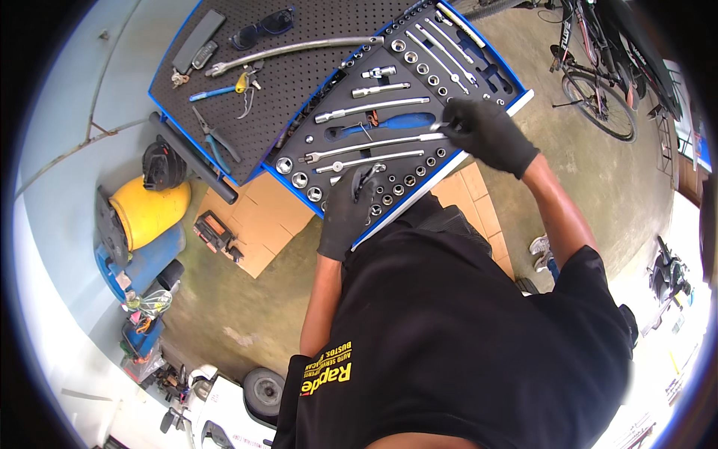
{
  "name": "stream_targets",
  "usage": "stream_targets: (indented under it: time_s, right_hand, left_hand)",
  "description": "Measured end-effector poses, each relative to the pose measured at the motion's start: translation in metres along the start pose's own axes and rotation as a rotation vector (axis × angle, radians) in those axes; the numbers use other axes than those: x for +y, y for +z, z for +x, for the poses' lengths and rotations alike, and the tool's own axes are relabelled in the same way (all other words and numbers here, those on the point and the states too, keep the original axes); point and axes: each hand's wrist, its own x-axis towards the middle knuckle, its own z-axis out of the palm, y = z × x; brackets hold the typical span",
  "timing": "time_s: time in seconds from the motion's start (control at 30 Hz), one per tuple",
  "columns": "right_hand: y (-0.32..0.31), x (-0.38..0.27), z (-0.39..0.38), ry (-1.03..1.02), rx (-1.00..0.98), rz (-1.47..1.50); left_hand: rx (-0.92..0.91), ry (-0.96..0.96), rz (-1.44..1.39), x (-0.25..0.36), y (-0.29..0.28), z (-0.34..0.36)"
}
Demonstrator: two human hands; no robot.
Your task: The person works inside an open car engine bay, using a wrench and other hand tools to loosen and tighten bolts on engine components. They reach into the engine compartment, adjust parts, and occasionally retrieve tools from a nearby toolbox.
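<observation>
Both hands wear black gloves over an open drawer with a dark foam tool tray (359, 123). My left hand (348, 213) is closed at the tray's near left part, beside several sockets (300, 179); a shiny metal piece shows at its fingertips, its kind unclear. My right hand (486, 133) pinches a small silver metal piece (440, 127) over the tray's right side. Between the hands lie a long silver ratchet handle (374, 147) and a sliding T-bar (374, 161). Farther back are a blue-handled screwdriver (404, 122) and extension bars (372, 110).
On the perforated cabinet top (299, 75) lie a curved metal bar (292, 52), pliers (213, 138), sunglasses (262, 28) and keys (247, 86). A yellow container (153, 213) stands left, near a cardboard sheet (262, 217). Bicycles (598, 93) stand at the far right.
</observation>
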Motion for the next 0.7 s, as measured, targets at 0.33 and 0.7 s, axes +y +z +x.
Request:
stream_targets:
  time_s: [0.33, 0.7]
  right_hand:
    - [-0.003, -0.112, -0.074, -0.268, 0.183, 0.32]
    - [0.117, -0.211, -0.23, -0.101, 0.834, 0.237]
  left_hand:
    - [-0.016, 0.508, 0.201, 0.098, -0.041, -0.035]
    - [-0.548, 0.726, 0.0, 0.089, -0.046, -0.122]
